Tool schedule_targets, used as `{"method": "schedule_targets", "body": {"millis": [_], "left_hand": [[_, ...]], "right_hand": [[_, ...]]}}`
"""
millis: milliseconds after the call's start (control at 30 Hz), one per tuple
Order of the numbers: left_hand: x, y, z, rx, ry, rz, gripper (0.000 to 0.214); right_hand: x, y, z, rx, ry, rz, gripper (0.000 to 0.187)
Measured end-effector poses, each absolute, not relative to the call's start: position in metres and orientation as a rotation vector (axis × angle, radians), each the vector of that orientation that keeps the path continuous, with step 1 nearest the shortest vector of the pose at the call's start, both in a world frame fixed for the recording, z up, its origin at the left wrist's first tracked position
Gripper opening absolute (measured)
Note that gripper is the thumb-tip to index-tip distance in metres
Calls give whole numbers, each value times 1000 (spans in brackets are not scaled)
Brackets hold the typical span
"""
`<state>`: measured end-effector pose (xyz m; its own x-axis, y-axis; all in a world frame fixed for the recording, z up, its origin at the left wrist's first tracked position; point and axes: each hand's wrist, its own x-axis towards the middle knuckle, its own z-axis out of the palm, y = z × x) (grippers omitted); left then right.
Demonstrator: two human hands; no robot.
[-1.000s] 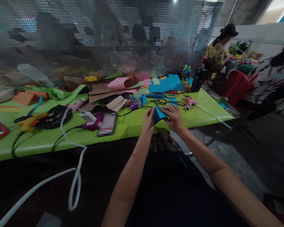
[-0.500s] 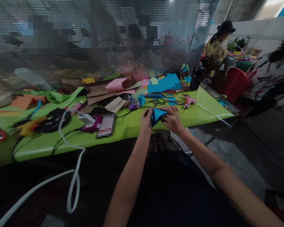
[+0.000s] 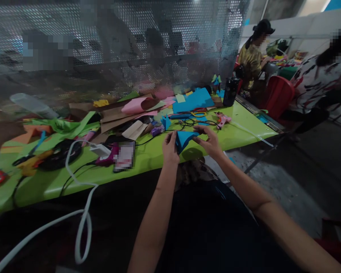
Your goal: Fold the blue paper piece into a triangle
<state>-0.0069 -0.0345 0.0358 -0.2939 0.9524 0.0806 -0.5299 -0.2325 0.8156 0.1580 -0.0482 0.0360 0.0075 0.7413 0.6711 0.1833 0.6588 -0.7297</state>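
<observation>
Paper [image 3: 184, 139] in fingers [image 3: 199, 141], bottle [image 3: 229, 92] beyond

- We take this for a shared craft workshop.
- On the green table [image 3: 147, 155] we see piled coloured paper [image 3: 199, 100], scissors [image 3: 201, 116] and a pink glue gun [image 3: 224, 120].
- Behind the table stands a perforated metal screen [image 3: 125, 41].
- Beyond the table's right end, we see a person in a cap [image 3: 251, 58] and a red chair [image 3: 280, 96], near more colourful scraps [image 3: 285, 60].
</observation>
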Motion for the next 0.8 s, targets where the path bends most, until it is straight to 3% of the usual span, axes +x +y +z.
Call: {"method": "schedule_targets", "body": {"millis": [533,800], "left_hand": [[-5,-39,35,885,993,1746,26],[-7,-39,31,985,1015,1750,31]], "right_hand": [[164,-43,40,-879,-1692,285,13],[159,-43,43,-893,-1478,580,34]]}}
